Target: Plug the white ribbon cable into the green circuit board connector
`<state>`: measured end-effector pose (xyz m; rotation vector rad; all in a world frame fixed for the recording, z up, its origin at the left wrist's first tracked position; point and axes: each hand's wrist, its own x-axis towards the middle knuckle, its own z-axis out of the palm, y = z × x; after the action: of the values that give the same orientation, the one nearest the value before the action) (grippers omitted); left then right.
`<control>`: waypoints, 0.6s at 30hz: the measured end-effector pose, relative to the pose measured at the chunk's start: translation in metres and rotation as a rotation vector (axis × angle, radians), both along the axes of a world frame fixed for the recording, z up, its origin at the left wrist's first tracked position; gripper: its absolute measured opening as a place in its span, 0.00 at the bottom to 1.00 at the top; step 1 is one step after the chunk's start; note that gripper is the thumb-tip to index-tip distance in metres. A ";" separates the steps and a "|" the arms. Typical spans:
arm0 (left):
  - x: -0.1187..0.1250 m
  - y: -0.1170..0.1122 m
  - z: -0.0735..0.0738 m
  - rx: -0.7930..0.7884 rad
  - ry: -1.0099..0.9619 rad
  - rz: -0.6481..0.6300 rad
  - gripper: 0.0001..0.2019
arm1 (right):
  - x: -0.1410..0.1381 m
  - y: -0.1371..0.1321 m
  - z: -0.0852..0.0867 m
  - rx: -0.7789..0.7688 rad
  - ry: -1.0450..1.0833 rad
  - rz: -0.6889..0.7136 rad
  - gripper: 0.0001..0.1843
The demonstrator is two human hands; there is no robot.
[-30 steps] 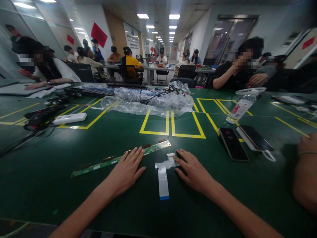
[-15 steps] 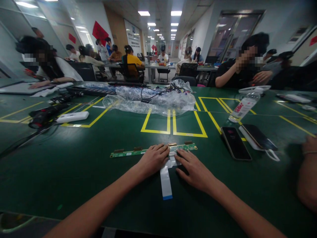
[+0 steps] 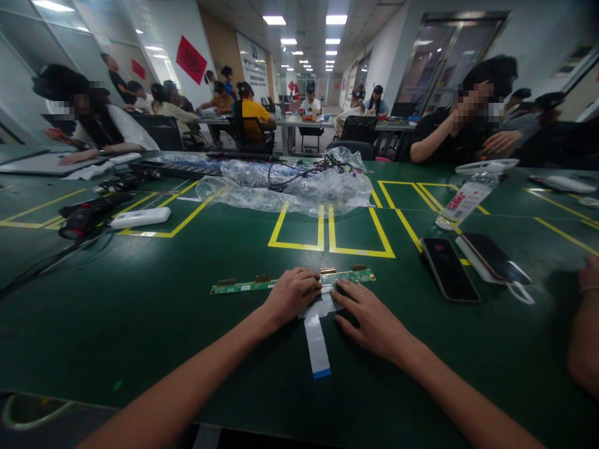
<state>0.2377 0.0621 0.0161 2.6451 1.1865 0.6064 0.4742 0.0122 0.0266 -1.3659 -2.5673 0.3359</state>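
Two bare hands converge on one spot near the middle of the worktop (image 3: 196, 349). Left hand (image 3: 289, 298) lies across the green circuit board (image 3: 243, 287), fingers bunched together at its near edge. Right hand (image 3: 367, 313) comes in from the right: fingers slightly spread, fingertips at the far end of the white flat cable (image 3: 316, 340), thumb standing off, so no clamp on that side. Contact zone is small and partly covered: can't tell if the left fingers pinch or just press, or whether the cable is seated in the board or only butts against it.

Board runs left to right, cable comes off its near side toward the wearer, blue-tipped end loose on the worktop. That layout likely lets one hand steady the board and the other guide the cable. A translucent strip (image 3: 322, 307) crosses the cable under the hands.

Bubble wrap (image 3: 299, 193) with black wires lies far, a phone (image 3: 450, 269) and bottle (image 3: 468, 198) to the right, outside both hands' working area.
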 end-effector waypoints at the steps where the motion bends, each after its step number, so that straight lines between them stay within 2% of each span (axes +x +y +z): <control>1: 0.000 0.000 0.000 -0.001 -0.001 0.002 0.10 | 0.000 0.000 0.000 0.002 -0.003 0.000 0.30; 13: 0.003 0.001 -0.002 0.008 -0.045 -0.008 0.07 | -0.007 -0.004 -0.003 0.053 -0.010 -0.032 0.29; 18: 0.001 0.002 -0.001 -0.015 -0.083 -0.050 0.07 | -0.008 -0.003 -0.005 0.035 -0.030 -0.040 0.30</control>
<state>0.2386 0.0643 0.0151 2.6015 1.0946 0.6877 0.4660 0.0095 0.0220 -1.4192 -2.5535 0.2647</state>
